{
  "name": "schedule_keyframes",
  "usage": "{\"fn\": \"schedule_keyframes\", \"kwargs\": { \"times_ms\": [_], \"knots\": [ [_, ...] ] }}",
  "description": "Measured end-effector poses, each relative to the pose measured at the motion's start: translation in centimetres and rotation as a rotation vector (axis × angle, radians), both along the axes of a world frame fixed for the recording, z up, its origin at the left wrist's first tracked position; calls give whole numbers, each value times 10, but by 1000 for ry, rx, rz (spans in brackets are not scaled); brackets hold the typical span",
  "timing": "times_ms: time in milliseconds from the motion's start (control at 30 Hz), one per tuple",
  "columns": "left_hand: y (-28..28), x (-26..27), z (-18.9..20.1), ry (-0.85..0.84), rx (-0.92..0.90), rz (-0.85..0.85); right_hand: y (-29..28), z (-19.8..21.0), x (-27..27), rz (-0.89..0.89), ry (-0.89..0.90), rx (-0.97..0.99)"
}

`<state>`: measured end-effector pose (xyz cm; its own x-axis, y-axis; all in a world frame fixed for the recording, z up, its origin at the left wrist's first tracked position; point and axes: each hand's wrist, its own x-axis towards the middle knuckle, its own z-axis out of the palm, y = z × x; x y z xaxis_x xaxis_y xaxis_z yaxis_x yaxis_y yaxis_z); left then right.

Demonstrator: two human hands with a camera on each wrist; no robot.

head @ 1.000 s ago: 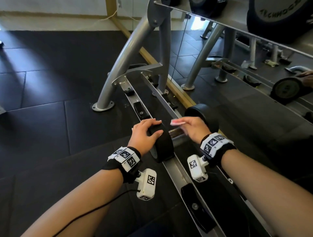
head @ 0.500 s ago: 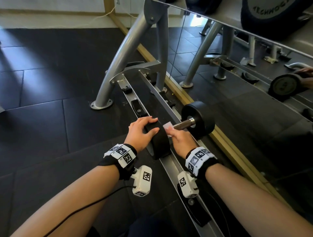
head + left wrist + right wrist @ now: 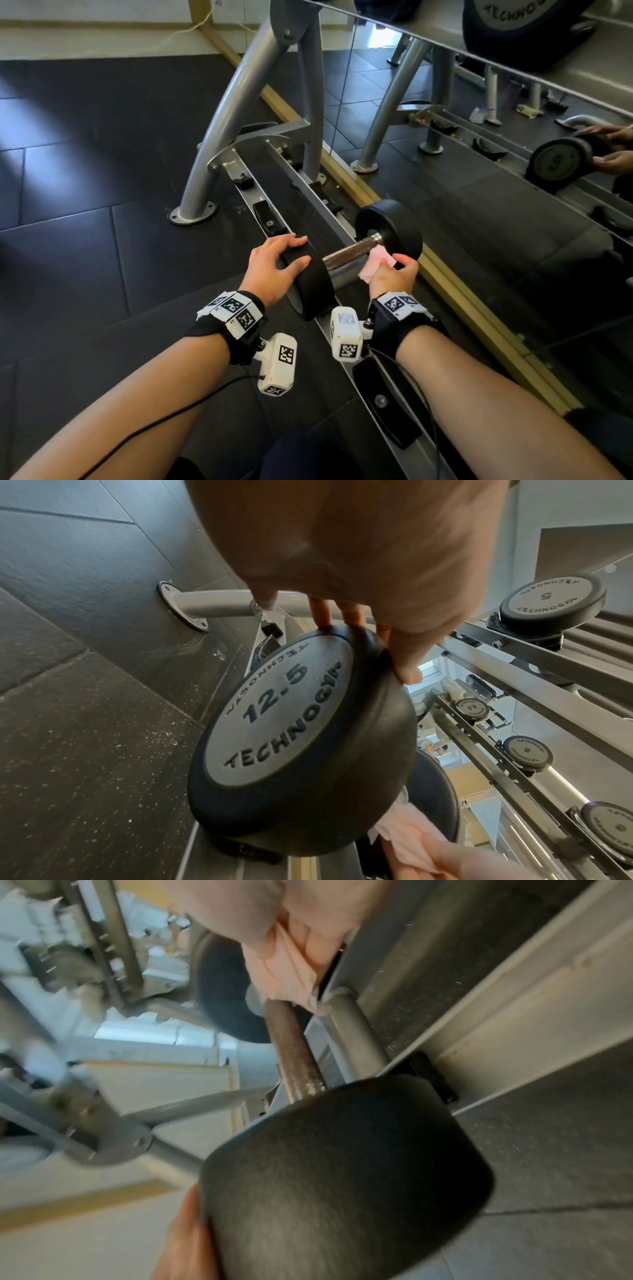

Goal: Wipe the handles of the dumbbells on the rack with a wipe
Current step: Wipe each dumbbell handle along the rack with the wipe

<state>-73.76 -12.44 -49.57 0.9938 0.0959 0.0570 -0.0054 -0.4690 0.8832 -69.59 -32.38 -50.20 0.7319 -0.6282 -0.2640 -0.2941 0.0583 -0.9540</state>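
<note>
A black dumbbell marked 12.5 lies across the lowest rails of the grey rack (image 3: 239, 178). Its near head (image 3: 313, 287) is under my left hand (image 3: 274, 265), whose fingers and thumb curl over the rim (image 3: 342, 631). The metal handle (image 3: 346, 255) runs toward the far head (image 3: 394, 229) by the mirror. My right hand (image 3: 394, 274) pinches a pink wipe (image 3: 375, 262) and holds it against the handle's far end, next to the far head. In the right wrist view the wipe (image 3: 284, 969) sits bunched at the top of the handle (image 3: 294, 1053).
A mirror (image 3: 479, 154) stands just behind the rack and reflects the dumbbell and hands. Black cradles (image 3: 269, 221) line the rails, one (image 3: 383, 401) under my right forearm. Other dumbbells (image 3: 551, 604) sit on higher shelves. Dark rubber floor (image 3: 85, 205) spreads to the left.
My right hand slid the wipe along the handle from the near head to the far head. More bare handle now shows. The left hand has stayed on the near head.
</note>
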Motion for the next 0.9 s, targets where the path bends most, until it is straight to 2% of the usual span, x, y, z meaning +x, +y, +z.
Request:
{"fn": "schedule_keyframes", "kwargs": {
  "times_ms": [133,267,600,767,900],
  "knots": [
    [1,0,1,4,19,-11,5,-7,3,-80,-2,35],
    [0,-1,-1,3,27,-18,7,-16,1,69,-49,10],
    [-1,0,-5,-21,14,-4,27,-16,-14,259,-35,155],
    [2,1,-7,-18,16,-12,21,-13,-31,482,-7,138],
    [1,2,-8,-10,21,-19,-6,-7,-18,260,6,67]
  ]
}}
